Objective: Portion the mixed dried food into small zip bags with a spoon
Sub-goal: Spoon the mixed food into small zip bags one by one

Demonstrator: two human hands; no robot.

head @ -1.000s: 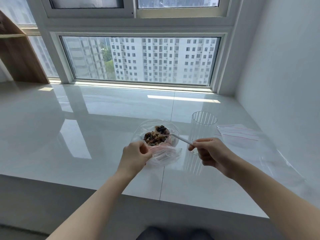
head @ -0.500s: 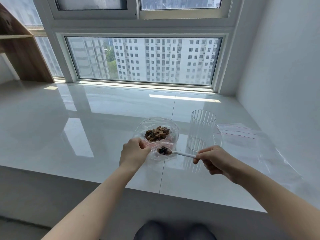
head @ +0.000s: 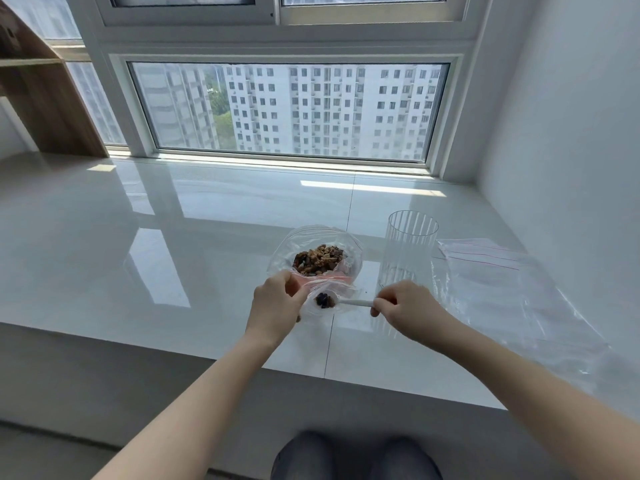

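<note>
Spoon now deeper inside small bag, right hand pinching handle

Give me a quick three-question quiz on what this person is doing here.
1. True or false: the right hand holds a white spoon.
2. What does the left hand pinch? A) the ribbed glass B) a small zip bag C) a knife
3. Fill in: the main heap of dried food lies in an open clear ____.

Key: 1 true. 2 B. 3 bag; spare zip bags lie to the right.
</note>
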